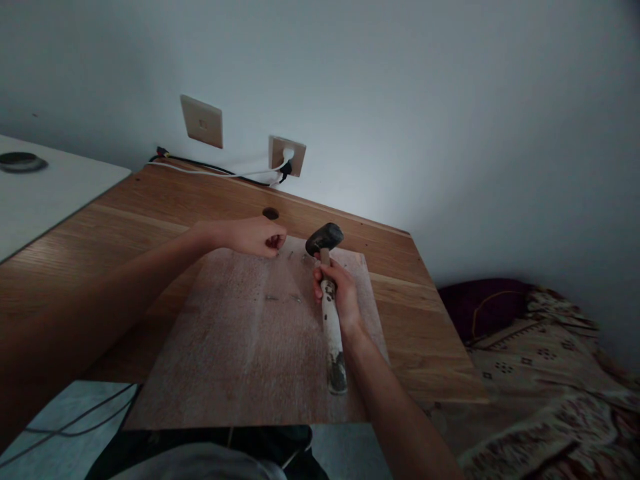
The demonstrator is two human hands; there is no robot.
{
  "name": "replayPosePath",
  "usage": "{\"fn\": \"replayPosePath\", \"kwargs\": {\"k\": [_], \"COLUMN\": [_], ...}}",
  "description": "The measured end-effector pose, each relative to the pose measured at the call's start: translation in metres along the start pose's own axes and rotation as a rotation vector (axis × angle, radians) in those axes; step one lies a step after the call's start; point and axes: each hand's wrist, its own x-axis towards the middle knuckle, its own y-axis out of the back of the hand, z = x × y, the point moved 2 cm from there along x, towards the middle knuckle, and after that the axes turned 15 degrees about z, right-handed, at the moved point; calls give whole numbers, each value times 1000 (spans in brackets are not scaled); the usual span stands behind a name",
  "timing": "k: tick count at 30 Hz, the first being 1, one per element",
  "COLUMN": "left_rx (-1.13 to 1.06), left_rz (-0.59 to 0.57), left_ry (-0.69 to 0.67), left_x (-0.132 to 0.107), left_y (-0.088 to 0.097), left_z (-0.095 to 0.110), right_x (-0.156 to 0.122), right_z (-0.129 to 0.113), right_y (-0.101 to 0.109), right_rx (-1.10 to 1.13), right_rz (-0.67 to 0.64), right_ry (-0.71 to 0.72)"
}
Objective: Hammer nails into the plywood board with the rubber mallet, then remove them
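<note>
A thin plywood board [250,347] lies on a wooden desk [150,207]. My right hand [336,290] grips the pale, stained handle of a hammer [325,239] just below its black head, which hovers over the board's far edge. My left hand [255,236] reaches across to the board's far end, its fingers pinched together on something small that I cannot make out. A few small nails [284,297] lie loose on the board between my hands.
A wall socket [287,155] with white and black cables sits behind the desk, beside a blank wall plate [202,121]. A cable hole [271,213] marks the desk. A white surface [45,190] stands left; patterned bedding [540,373] lies right.
</note>
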Motion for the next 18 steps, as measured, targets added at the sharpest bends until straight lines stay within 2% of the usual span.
{"fn": "replayPosePath", "kwargs": {"k": [3,10,18], "left_rx": [-8,-22,-137], "left_rz": [-15,47,67], "left_ry": [6,-31,-57], "left_x": [0,1,5], "left_y": [-1,-3,-11], "left_z": [-1,-6,-3], "right_x": [1,0,-8], "right_z": [1,0,-3], "right_y": [1,-1,-7], "right_rx": [1,11,-11], "right_rz": [-6,-9,20], "right_ry": [3,1,-11]}}
